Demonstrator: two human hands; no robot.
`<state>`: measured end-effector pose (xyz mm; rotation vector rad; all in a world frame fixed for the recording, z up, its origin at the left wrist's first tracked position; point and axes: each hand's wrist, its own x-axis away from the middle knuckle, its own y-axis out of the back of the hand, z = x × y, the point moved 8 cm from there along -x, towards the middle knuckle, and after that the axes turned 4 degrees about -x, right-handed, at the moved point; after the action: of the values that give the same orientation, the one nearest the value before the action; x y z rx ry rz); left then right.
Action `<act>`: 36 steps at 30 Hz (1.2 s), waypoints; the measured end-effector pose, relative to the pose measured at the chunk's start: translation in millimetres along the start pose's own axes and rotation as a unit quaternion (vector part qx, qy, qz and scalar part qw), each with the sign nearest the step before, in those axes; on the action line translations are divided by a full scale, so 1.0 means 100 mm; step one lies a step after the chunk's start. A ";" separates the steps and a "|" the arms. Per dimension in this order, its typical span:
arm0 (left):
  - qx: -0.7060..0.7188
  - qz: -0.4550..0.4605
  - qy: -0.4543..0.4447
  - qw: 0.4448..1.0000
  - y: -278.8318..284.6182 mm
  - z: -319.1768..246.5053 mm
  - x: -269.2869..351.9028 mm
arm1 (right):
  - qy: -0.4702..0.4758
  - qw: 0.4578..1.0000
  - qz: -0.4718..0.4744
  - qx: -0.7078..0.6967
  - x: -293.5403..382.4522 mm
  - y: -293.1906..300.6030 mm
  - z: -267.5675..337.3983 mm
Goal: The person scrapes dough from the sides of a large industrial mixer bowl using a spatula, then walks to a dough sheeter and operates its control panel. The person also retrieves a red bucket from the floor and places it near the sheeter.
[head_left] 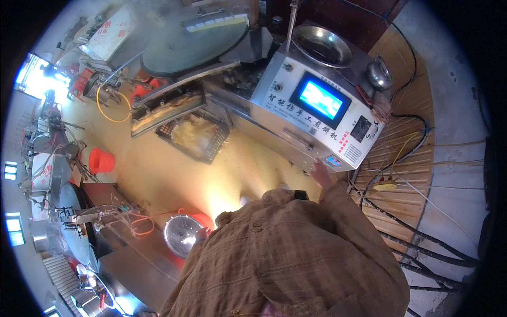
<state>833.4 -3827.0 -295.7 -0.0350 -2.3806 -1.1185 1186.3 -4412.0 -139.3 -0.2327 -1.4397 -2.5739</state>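
Note:
My right hand (321, 174) is at the lower front edge of a steel pancake machine's control cabinet (273, 107), beside a small lit panel (333, 161); whether it touches is unclear. A larger lit touchscreen (321, 99) sits higher on the cabinet's face. At my left side, my left hand (203, 233) is at the rim of a round metal basin (181, 234), its fingers partly hidden by my sleeve. Behind the basin shows a red bucket (204, 218). On top of the cabinet stand a wide steel bowl (323, 45) and a small metal pot (379, 73).
A large round griddle (194, 47) with a pale strip of batter or scraper lies beyond. Below it, a black plastic crate (194, 134) holds pale yellowish material. A red bucket (101, 160) stands on the floor at left. Cables (420, 253) and a yellow power strip (385, 185) lie at right.

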 end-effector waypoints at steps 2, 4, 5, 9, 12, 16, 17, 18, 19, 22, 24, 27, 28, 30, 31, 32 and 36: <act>-0.136 0.024 -0.043 0.989 -0.03 -0.05 0.09 | 0.046 0.997 0.037 0.056 -0.09 -0.01 0.19; -0.176 0.038 -0.051 0.982 -0.05 -0.07 0.16 | 0.086 0.989 0.058 0.102 -0.19 0.00 0.32; -0.177 0.042 -0.048 0.982 -0.07 -0.09 0.18 | 0.108 0.985 0.060 0.123 -0.24 -0.01 0.38; -0.167 0.052 -0.023 0.984 -0.11 -0.14 0.28 | 0.196 0.880 0.230 0.367 -0.32 -0.38 0.27; -0.167 0.056 -0.015 0.984 -0.12 -0.18 0.34 | 0.077 0.983 0.104 0.128 -0.49 -0.30 0.13; -0.167 0.059 -0.012 0.984 -0.13 -0.23 0.42 | 0.091 0.978 0.105 0.154 -0.47 -0.38 0.09; -0.167 0.060 -0.011 0.984 -0.13 -0.23 0.43 | 0.060 0.981 0.114 0.149 -0.46 -0.37 0.05; -0.169 0.061 -0.011 0.984 -0.14 -0.24 0.44 | 0.028 0.982 0.122 0.143 -0.45 -0.36 0.01; -0.168 0.061 -0.011 0.984 -0.14 -0.25 0.44 | 0.050 0.980 0.113 0.156 -0.45 -0.34 0.07; -0.170 0.061 -0.014 0.983 -0.14 -0.27 0.43 | 0.079 0.980 0.091 0.157 -0.43 -0.30 0.21; -0.172 0.063 -0.017 0.983 -0.14 -0.29 0.40 | 0.038 0.986 0.096 0.133 -0.41 -0.28 0.18; -0.176 0.061 -0.020 0.982 -0.13 -0.30 0.38 | 0.045 0.987 0.074 0.133 -0.40 -0.20 0.25; -0.177 0.061 -0.021 0.982 -0.13 -0.30 0.38 | 0.051 0.989 0.067 0.122 -0.40 -0.18 0.29; -0.178 0.060 -0.023 0.982 -0.12 -0.30 0.37 | 0.046 0.985 0.066 0.150 -0.41 -0.13 0.33; -0.179 0.060 -0.025 0.982 -0.12 -0.30 0.36 | 0.039 0.987 0.077 0.135 -0.41 -0.13 0.35; -0.180 0.059 -0.027 0.982 -0.11 -0.30 0.36 | 0.026 0.988 0.088 0.128 -0.40 -0.13 0.36; -0.184 0.056 -0.035 0.981 -0.07 -0.35 0.32 | -0.006 0.979 0.115 0.167 -0.37 -0.12 0.43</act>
<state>818.6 -3862.8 -267.6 -0.3363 -2.1662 -1.5066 1221.1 -4366.4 -134.9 -0.3436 -1.7083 -2.1147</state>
